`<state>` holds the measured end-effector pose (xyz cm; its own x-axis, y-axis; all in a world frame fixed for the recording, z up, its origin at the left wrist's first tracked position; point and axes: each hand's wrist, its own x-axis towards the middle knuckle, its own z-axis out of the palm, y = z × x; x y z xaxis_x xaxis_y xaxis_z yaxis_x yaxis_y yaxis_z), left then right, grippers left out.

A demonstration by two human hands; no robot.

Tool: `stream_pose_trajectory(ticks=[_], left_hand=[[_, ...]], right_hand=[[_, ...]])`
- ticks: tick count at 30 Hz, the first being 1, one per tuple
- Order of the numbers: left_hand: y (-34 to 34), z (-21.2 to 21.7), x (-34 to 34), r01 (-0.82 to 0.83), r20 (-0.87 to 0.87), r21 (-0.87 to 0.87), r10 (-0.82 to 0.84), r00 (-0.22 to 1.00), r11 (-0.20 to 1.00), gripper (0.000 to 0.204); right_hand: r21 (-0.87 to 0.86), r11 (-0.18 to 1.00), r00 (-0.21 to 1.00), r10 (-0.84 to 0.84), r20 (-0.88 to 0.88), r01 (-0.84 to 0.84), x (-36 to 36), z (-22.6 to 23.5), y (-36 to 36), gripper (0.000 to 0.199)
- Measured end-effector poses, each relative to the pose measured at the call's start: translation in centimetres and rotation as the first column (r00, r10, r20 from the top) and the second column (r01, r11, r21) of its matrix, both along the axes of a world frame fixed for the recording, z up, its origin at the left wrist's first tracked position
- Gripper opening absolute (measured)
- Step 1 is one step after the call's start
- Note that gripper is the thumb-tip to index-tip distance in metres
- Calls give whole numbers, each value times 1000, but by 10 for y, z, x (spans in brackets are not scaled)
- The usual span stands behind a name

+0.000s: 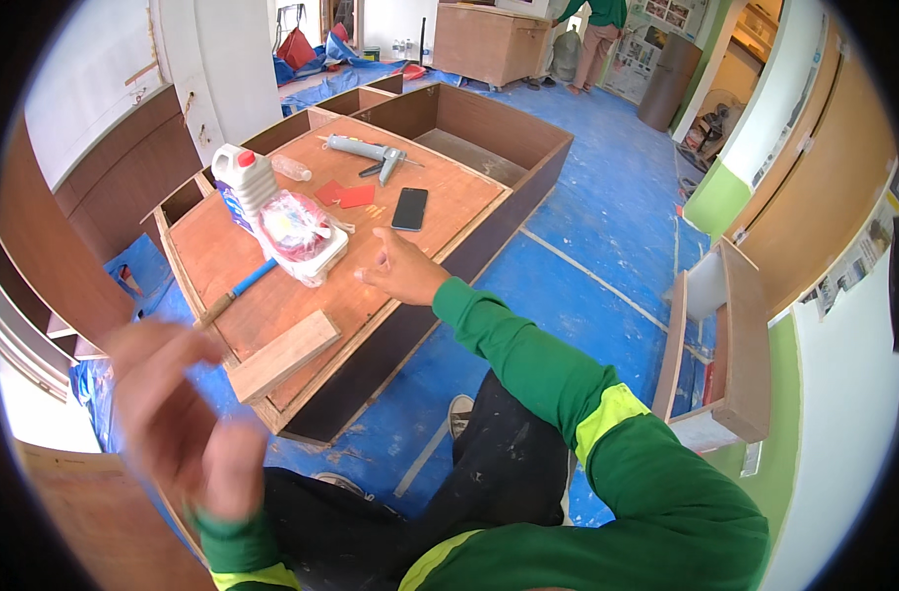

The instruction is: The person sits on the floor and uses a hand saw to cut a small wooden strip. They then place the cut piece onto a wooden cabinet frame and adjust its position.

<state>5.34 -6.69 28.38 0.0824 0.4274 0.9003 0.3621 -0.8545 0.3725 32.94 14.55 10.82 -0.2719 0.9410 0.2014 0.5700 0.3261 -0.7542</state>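
Observation:
My left hand, blurred, is raised at the lower left, its thumb and bent fingers apart with nothing visible between them. Over the near edge of the wooden panel is my right hand, fingers curled in; whatever it may hold is hidden. Near it lie a black phone and red cards. A white jug stands behind a plastic-wrapped tub. Closer to my left hand are a wood block and a blue-handled tool. Farther back rests a grey caulking gun.
The panel covers part of a dark cabinet frame lying on blue floor sheeting. A drawer-like wooden box stands at the right. Beyond are a large wooden cabinet and another person. Tall wooden panelling rises on the left.

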Motion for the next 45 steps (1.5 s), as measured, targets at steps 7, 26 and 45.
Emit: stream_pose_trajectory(ticks=[7,26,45], left_hand=[[-43,38,-28,-46,-210,586,206,956,809,46],[-40,60,-33,-131,-302,528,329,895,839,43],[-34,49,-64,-331,-75,756,577,813,565,41]], right_hand=[[37,999,1000,-2,-23,3,-1,3,-2,103],[-27,994,959,94,-267,-105,2,12,-15,107],[87,996,997,15,-73,-8,7,13,-21,91]])
